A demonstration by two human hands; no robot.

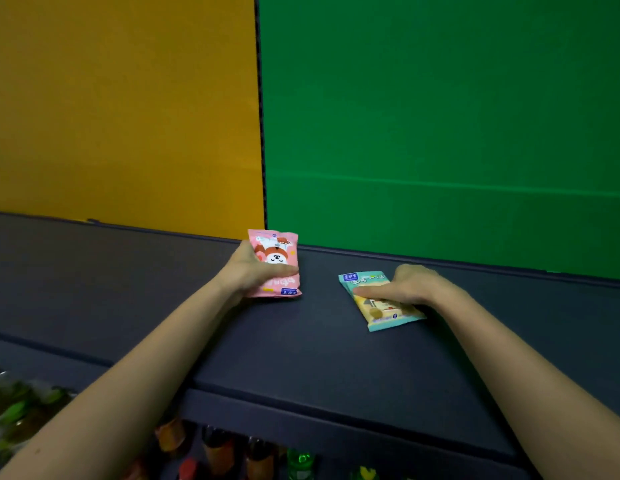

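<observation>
A pink snack packet (279, 251) with a cartoon face stands upright on the dark shelf top (301, 348), near the back. My left hand (253, 273) grips it from the left, thumb across its front. To the right, a teal and yellow snack packet (378, 311) lies flat on the same surface. My right hand (410, 285) holds it, thumb laid across its top and fingers curled over its far edge.
Behind the shelf top stand an orange panel (121, 105) and a green panel (447, 126). Below the front edge, several bottles (256, 455) sit on a lower shelf. Blurred green items (21, 407) lie at lower left.
</observation>
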